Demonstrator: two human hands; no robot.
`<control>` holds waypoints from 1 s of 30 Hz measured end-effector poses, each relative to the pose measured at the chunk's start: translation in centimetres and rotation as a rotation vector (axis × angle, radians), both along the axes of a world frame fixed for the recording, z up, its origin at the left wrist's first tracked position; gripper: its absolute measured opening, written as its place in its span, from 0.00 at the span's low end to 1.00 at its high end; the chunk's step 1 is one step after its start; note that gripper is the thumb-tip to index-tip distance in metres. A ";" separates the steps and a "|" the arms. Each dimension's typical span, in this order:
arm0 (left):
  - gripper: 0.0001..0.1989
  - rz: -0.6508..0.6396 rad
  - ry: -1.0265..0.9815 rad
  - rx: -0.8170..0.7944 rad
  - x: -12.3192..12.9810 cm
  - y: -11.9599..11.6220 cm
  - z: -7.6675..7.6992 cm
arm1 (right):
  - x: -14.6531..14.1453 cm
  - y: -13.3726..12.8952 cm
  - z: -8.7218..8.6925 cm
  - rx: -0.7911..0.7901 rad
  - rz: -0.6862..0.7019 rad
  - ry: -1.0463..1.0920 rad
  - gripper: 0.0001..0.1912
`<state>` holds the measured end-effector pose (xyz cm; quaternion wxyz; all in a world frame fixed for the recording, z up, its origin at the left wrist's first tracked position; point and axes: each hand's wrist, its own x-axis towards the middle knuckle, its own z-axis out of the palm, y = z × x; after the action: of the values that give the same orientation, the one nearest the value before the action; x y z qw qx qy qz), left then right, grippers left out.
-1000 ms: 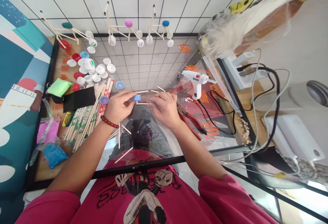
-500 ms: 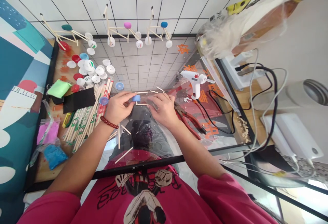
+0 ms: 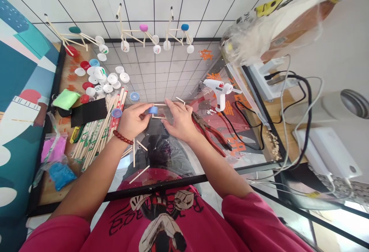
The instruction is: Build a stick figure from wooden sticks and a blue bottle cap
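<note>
My left hand (image 3: 134,120), with a red bead bracelet at the wrist, pinches a blue bottle cap (image 3: 153,110) on the glass tabletop. Thin wooden stick pieces (image 3: 159,117) lie against the right side of the cap. My right hand (image 3: 180,121) is just right of them, its thumb and fingers apart and nothing between them; the thumb tip is close to the end of the near stick. Another short stick (image 3: 180,100) lies by the right fingers. A blue cap (image 3: 134,96) and a purple-blue cap (image 3: 117,113) are near my left hand.
Red-handled pliers (image 3: 211,131) and a white glue gun (image 3: 219,90) with its cable lie at the right. Loose caps (image 3: 112,79), bundled sticks (image 3: 95,140) and green clay (image 3: 66,99) are at the left. Stick figures with caps (image 3: 132,32) stand along the back edge.
My right hand has shifted slightly left, its fingers now spread further forward beside the sticks. My left hand keeps the blue cap in nearly the same place.
</note>
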<state>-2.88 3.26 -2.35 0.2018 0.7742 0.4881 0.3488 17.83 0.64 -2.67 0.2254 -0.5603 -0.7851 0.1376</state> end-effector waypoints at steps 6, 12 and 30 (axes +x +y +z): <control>0.15 0.004 0.002 -0.002 0.0 0.1 -0.1 | -0.1 0.0 0.1 -0.011 -0.006 0.015 0.35; 0.15 0.011 0.011 0.007 0.0 0.0 -0.1 | -0.1 0.0 0.1 -0.018 -0.032 0.041 0.33; 0.15 0.011 0.019 0.015 -0.1 0.1 -0.2 | 0.0 -0.2 -0.1 -0.001 -0.020 0.019 0.33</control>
<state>-2.93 3.32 -2.56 0.1893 0.7763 0.4916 0.3461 17.87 0.46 -2.72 0.2339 -0.5669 -0.7772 0.1408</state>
